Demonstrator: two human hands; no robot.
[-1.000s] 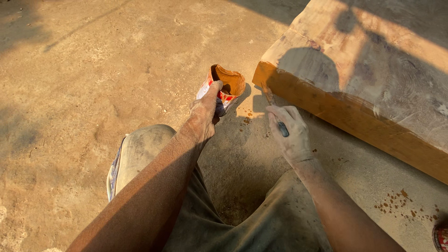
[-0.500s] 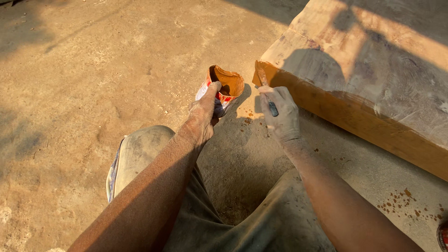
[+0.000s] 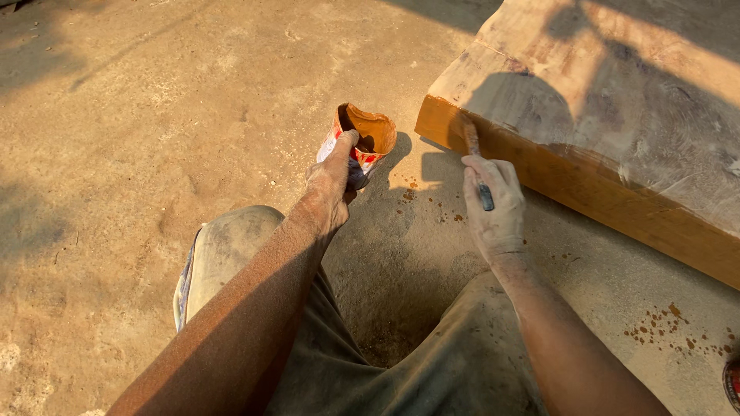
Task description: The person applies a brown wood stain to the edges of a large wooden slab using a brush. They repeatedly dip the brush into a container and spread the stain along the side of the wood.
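While the head view looks down on 2 bare hands over sandy ground:
Left hand (image 3: 331, 185): curled around the cut-open can (image 3: 362, 142), thumb on its rim.
Right hand (image 3: 496, 206): fingers closed on a brush (image 3: 478, 166), bristle end touching the slab's near edge.
Wooden slab (image 3: 617, 139): right of both hands, side face stained orange-brown.
Can: on the ground, left of the slab corner, apart from the right hand.
Stain drops (image 3: 432, 204): between the hands.

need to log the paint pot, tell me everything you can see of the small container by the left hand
The container is a small cut-open can, its rim bent and uneven, the outside red and white, the inside coated in orange-brown liquid. It stands tilted on the dusty ground, near the corner of the wooden slab. The left hand grips its near side, thumb on the rim.
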